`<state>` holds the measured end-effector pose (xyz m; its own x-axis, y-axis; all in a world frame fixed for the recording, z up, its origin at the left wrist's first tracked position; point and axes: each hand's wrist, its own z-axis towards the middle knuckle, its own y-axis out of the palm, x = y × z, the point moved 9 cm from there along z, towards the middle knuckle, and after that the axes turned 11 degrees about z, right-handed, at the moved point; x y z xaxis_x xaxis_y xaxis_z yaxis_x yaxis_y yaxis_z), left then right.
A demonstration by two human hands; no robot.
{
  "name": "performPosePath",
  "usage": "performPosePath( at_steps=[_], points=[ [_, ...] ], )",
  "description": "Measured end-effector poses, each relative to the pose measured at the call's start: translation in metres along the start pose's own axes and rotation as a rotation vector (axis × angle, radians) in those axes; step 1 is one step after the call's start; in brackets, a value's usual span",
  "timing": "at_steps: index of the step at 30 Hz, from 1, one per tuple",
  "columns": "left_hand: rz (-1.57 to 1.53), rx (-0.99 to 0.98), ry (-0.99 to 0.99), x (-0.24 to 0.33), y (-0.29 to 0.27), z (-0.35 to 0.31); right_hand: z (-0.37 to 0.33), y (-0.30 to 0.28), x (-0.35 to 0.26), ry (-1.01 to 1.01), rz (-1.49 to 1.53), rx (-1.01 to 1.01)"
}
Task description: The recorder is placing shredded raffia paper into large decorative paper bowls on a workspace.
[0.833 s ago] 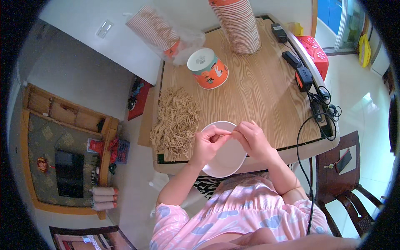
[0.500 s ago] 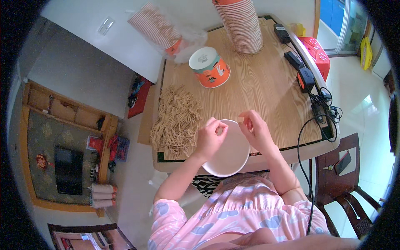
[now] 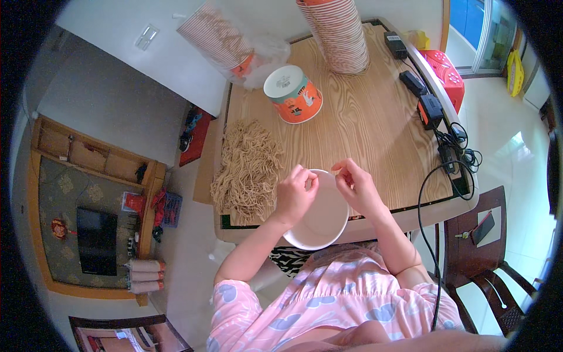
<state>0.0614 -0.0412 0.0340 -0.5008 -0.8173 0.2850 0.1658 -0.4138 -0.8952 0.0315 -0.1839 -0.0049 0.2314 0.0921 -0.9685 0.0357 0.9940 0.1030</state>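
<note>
A white paper tub (image 3: 319,220) stands at the table's near edge against my body, its open mouth facing up. Over the left side of its rim, the fingers of my left hand (image 3: 297,196) are curled in a pinch. My right hand (image 3: 359,189) has thumb and forefinger drawn together over the far right of the rim. Whatever either hand pinches is too small or hidden to make out. A heap of beige cord strands (image 3: 248,173) lies left of my left hand. Farther off, an orange and teal printed paper tub (image 3: 296,100) rests upside down.
A tall stack of paper tubs (image 3: 337,38) rises at the table's far side. Another stack in clear plastic (image 3: 217,41) leans at the far left. Black power adapters (image 3: 431,111) and cables line the right edge. A dark wooden chair (image 3: 475,240) stands at the right.
My right thumb and forefinger have come closer together, and that hand has shifted slightly. My left hand stays pinched at nearly the same spot. The white tub has barely moved.
</note>
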Motion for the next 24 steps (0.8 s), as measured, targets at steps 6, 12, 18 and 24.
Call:
performPosePath(
  at_steps=[6, 12, 18, 24],
  points=[
    [0.032, -0.005, 0.008, 0.0009, -0.0001, 0.0, 0.0001, 0.0005, 0.0006, -0.012, -0.005, -0.013],
    [0.065, -0.017, 0.034, 0.0048, 0.0008, -0.0005, 0.0009, 0.0, -0.0001, -0.024, -0.003, -0.01],
    [0.09, -0.035, 0.035, 0.0069, 0.002, -0.0004, 0.0012, 0.0001, -0.0005, -0.007, -0.031, -0.017],
    [0.099, -0.035, 0.034, 0.0068, 0.0024, -0.0005, 0.0012, 0.0006, 0.0027, 0.01, -0.019, -0.023]
  ],
)
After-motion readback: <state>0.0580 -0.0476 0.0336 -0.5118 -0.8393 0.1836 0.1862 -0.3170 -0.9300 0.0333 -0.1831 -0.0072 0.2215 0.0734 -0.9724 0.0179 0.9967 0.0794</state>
